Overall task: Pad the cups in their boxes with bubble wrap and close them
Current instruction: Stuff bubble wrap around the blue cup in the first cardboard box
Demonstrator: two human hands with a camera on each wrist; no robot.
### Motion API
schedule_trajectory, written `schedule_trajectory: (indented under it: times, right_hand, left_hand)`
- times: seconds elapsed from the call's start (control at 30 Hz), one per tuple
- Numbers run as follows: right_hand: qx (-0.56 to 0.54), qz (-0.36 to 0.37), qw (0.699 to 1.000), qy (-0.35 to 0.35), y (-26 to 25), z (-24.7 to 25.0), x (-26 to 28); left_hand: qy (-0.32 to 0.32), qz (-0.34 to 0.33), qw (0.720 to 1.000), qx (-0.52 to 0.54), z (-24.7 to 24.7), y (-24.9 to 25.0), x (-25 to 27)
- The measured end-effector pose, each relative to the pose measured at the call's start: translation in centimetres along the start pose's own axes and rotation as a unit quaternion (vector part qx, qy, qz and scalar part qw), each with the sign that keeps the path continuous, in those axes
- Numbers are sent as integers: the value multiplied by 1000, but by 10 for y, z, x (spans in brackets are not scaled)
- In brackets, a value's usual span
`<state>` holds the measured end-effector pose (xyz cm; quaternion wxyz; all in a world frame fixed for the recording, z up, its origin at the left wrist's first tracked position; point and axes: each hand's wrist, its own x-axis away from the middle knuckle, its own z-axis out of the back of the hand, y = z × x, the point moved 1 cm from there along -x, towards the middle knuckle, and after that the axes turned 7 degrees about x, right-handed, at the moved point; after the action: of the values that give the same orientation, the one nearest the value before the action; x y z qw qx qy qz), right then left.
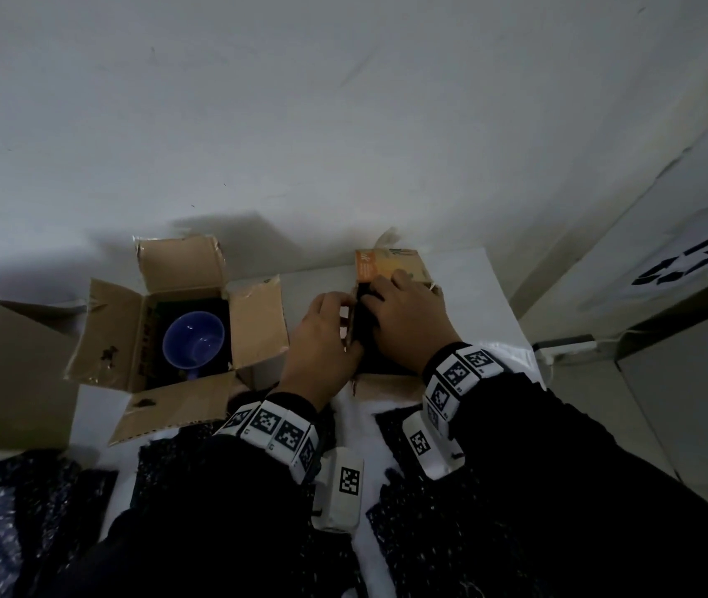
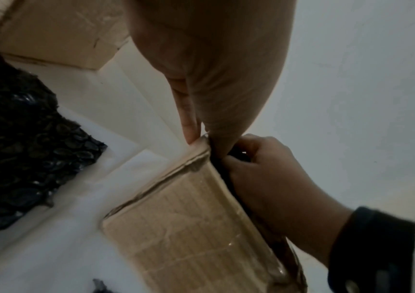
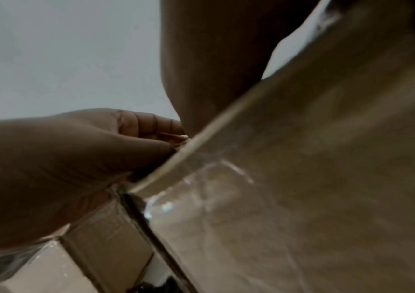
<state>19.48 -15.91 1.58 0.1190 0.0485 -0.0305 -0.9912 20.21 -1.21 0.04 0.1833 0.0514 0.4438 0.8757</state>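
Observation:
The right cardboard box [image 1: 386,384], with an orange flap [image 1: 376,263] at its far side, stands on the white table. Black bubble wrap [image 1: 369,351] fills its opening. My left hand [image 1: 330,325] pinches the top edge of the box's left wall, seen close in the left wrist view [image 2: 191,126]. My right hand [image 1: 404,321] lies over the opening, fingers curled round the black wrap [image 2: 224,176]. The left box [image 1: 257,321] stands with all flaps spread, a blue cup [image 1: 193,338] upright inside on dark wrap. No cup shows in the right box.
Sheets of black bubble wrap [image 1: 179,463] lie along the table's near edge. A third cardboard box [image 1: 11,373] stands at the far left. A white wall rises just behind the boxes. A white bin with a recycling symbol [image 1: 688,261] stands off the table's right edge.

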Motion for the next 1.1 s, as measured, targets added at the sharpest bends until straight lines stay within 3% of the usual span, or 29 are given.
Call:
schedule_trajectory:
  times: [0.23, 0.4, 0.5, 1.1]
  right_hand:
    - [55, 2, 995, -78, -11, 15, -11]
    - [-104, -96, 990, 29, 6, 17, 0]
    - [-83, -106, 986, 98, 7, 10, 1]
    - [81, -59, 994, -42, -14, -2, 6]
  left_hand:
    - [30, -7, 999, 13, -5, -1, 6]
    - [35, -32, 998, 43, -5, -3, 12]
    - [35, -30, 997, 69, -7, -5, 14]
    - [57, -39, 994, 87, -11, -12, 14]
